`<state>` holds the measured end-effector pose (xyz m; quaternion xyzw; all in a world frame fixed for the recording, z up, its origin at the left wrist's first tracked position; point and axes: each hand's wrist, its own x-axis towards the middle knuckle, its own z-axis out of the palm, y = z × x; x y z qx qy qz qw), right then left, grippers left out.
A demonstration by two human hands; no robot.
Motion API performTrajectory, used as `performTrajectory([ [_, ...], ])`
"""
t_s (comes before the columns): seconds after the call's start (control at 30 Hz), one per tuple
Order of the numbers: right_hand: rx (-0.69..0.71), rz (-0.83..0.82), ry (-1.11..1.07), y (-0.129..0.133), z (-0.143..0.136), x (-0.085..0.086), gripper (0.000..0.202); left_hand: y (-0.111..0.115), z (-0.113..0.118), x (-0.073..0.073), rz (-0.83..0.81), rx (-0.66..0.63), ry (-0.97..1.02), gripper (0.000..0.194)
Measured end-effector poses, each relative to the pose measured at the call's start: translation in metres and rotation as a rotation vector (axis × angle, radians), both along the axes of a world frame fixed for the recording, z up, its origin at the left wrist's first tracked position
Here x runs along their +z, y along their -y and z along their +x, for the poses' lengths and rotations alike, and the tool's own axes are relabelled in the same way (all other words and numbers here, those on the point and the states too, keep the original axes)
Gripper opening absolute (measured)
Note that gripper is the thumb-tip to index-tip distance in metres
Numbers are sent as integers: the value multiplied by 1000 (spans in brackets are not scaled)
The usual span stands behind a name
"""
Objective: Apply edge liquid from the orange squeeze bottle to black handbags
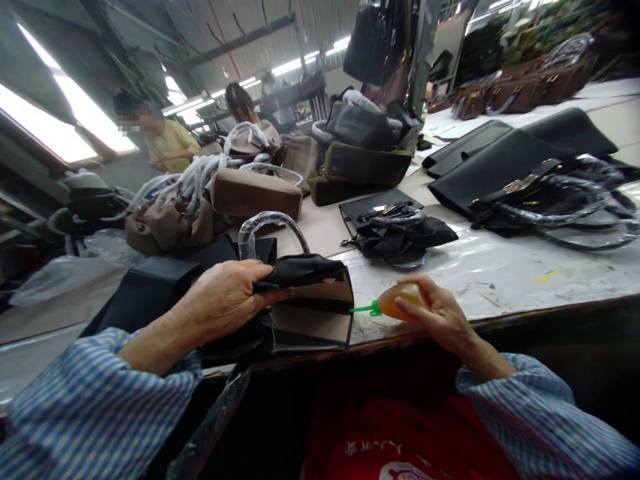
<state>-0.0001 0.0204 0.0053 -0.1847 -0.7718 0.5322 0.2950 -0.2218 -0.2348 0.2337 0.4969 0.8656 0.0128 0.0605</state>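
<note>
Orange bottle [400, 301] mostly hidden inside right hand [443, 315], green nozzle showing.

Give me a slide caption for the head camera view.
Left hand grips a black handbag while right hand aims an orange squeeze bottle at its edge.

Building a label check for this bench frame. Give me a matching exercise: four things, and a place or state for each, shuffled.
Things:
1. black handbag
2. orange squeeze bottle
3. brown handbag
4. flat black bag panels

Places or states:
A. lying far right on the table
B. in the right hand, green nozzle at the bag's edge
C. gripped from above by the left hand
D. behind, among tan bags with wrapped handles

Pairs: 1-C, 2-B, 3-D, 4-A
</note>
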Motion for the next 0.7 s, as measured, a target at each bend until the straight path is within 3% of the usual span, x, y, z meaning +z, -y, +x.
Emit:
performTrajectory([
  [0.1,17,-30,-16,3,0,2,45,3,1,-1,-9,10,-8,44],
  [0.23,-40,50,-34,4,-1,6,44,5,2,-3,-17,38,24,46],
  [0.4,67,-45,-20,4,-1,12,42,6,5,-3,-20,33,49,43],
  [0.57,-9,28,-4,1,-2,16,43,10,7,-4,-16,36,50,43],
  [0.7,75,-27,20,0,0,17,42,12,7,-4,-17,25,54,41],
])
